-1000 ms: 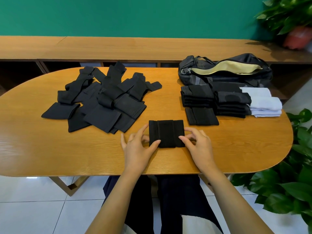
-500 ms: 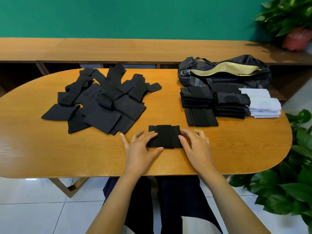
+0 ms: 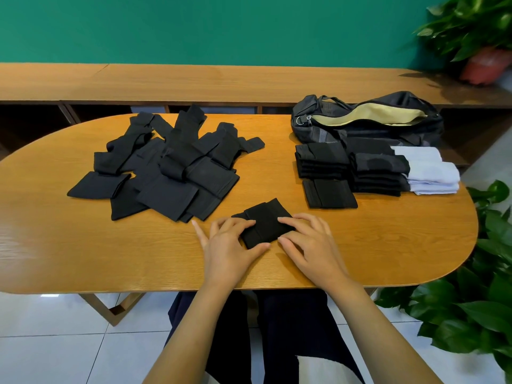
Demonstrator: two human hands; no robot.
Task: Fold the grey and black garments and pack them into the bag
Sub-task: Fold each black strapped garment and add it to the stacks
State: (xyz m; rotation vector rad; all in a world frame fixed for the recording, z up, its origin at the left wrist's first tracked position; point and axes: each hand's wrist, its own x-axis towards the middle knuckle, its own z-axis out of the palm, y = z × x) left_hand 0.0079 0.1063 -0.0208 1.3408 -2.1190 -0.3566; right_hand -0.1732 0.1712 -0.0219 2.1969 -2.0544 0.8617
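Folding stage, head view. A folded black garment lies skewed near the front edge of the worktop, between the unfolded pile to the left and the folded stacks to the right. The stacks sit just in front of the open bag, probably so that packing needs only a short reach, and pale folded items lie beside them. The left hand and right hand hold opposite sides of the garment, apparently to keep its layers together. Each grip is narrow, with fingers curled on top and thumb at the near edge. Whether the garment is lifted clear cannot be told.
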